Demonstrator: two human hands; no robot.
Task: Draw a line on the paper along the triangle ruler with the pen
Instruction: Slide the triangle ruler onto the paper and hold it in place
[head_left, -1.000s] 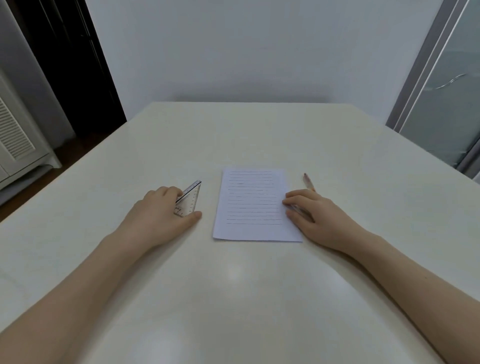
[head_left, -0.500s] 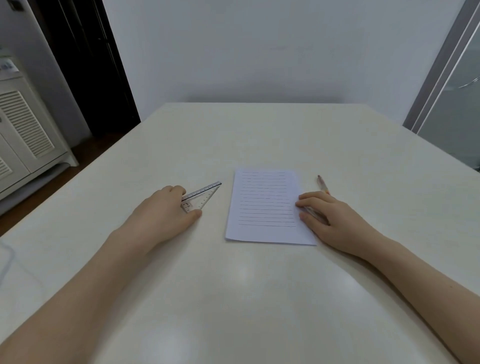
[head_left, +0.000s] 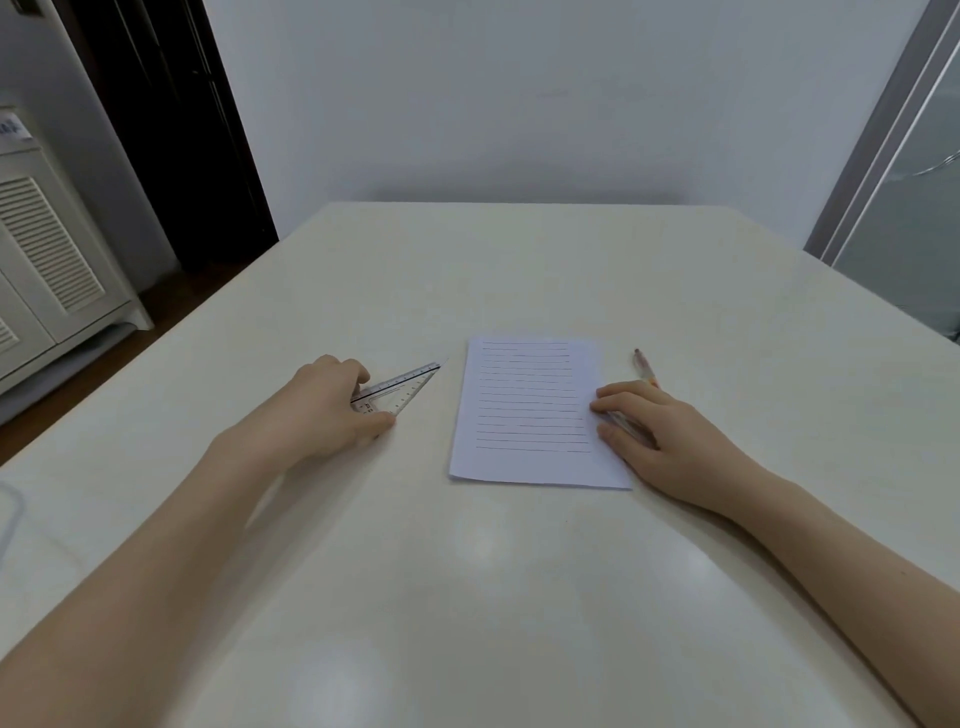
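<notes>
Both your hands rest on the tabletop (head_left: 519, 270). Your left hand (head_left: 322, 410) has its grip closed on the triangle ruler (head_left: 402, 388), left of the paper (head_left: 530, 410). Your right hand (head_left: 660, 431) lies over the pen (head_left: 643, 364) at the paper's right edge; I cannot tell whether its grip has closed.

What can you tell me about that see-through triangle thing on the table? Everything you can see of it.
The triangle ruler is small and looks like clear plastic, with printed scale marks along its long upper edge and a cut-out in the middle. It lies low on the pale table, left of the lined paper and apart from it, its sharp tip pointing toward the sheet. The left hand grips its wide end, thumb below and fingers above.
</notes>
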